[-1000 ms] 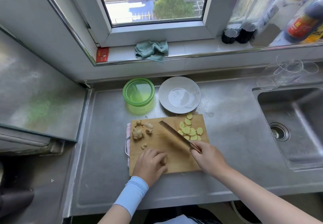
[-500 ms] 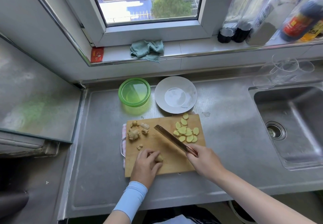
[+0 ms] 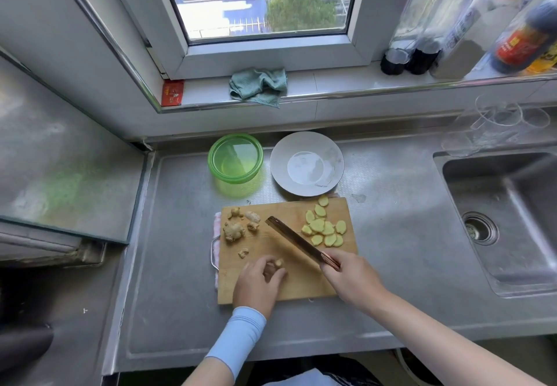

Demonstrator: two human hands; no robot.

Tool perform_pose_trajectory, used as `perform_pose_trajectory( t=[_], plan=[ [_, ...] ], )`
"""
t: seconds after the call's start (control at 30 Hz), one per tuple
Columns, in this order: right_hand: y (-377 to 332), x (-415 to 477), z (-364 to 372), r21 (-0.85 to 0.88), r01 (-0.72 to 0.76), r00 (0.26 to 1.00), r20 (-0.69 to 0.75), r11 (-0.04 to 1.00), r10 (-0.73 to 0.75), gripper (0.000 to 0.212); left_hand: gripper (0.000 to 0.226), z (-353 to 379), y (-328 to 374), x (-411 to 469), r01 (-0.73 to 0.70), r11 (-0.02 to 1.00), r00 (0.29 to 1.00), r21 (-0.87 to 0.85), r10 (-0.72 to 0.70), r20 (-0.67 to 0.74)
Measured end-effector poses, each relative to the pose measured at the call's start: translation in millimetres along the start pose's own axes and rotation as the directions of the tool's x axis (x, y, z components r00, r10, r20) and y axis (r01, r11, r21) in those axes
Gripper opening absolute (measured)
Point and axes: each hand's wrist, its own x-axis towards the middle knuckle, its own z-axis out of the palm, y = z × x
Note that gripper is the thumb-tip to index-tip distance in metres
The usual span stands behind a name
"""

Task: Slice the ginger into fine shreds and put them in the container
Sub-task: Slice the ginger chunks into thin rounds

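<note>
Head: left hand [image 3: 258, 284] pinches ginger piece [image 3: 278, 263]; right hand [image 3: 351, 277] grips knife [image 3: 297, 242].

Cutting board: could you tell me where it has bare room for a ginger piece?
Bare on the cutting board: the near strip between left hand and right hand, and the far edge beyond the knife tip. Crowded: ginger scraps left, ginger slices right.

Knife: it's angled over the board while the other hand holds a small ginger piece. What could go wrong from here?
1. The ginger piece in the left hand is small, so the fingers sit close to where the knife, gripped by the right hand, would likely come down. A nick seems possible.
2. The slices lie near the cutting board's far right edge. A sweep of the blade could push some onto the counter.
</note>
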Motion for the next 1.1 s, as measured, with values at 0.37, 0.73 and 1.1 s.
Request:
perform_pose_trajectory(
  t=[0.37, 0.73, 1.1],
  plan=[
    [-10.4, -3.7, 8.7, -0.064, 0.033, 0.993, 0.116, 0.997, -0.026, 0.024, 0.009, 0.7, -22.1, 5.6, -0.381, 0.923, 0.916, -0.047, 0.370, -0.155],
    [-14.6, -7.6, 14.5, -0.206, 0.108, 0.986, 0.144, 0.972, -0.079, 0.015, 0.018, -14.0, -38.2, 29.7, -0.798, 0.547, 0.574, 0.253, 0.817, 0.046],
    [-15.2, -21.1, 11.2, -0.311, 0.257, 0.966, 0.060, 0.915, -0.251, 0.030, 0.022, -18.3, -48.4, 30.9, -0.758, 0.589, 0.607, 0.281, 0.794, -0.027]
  ],
)
